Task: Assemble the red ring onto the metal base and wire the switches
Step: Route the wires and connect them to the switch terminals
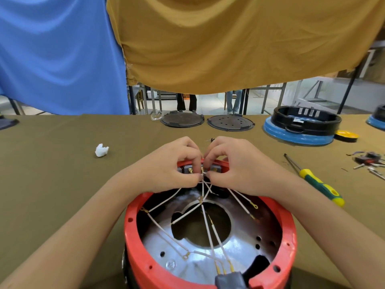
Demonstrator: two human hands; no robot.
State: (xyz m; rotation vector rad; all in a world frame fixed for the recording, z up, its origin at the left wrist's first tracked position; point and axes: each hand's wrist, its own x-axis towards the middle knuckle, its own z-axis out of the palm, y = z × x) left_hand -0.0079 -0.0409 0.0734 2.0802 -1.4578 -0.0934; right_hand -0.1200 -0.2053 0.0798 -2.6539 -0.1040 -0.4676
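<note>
We reach both bare forearms forward, wrists angled inward. Our left hand [170,163] and right hand [231,163] meet knuckle to knuckle, fingers curled tight, thumb and fingertips of each pinching together at the middle.

Both hands, the left hand [173,163] and the right hand [233,163], crowd the far rim of the red ring [133,232], fingertips meeting over the switches [190,170], so that side is blocked. White wires [208,230] criss-cross the inside of the metal base [158,243], leaving only narrow gaps down to the round hole in its middle. The forearms close off both flanks of the ring. To the left the table [52,174] lies open apart from a crumpled white scrap [101,150]. On the right a screwdriver [314,179] lies slantwise near the forearm, loose parts [368,161] beyond it. Two dark discs [208,120] and a black-and-blue ring [302,126] line the far edge.
</note>
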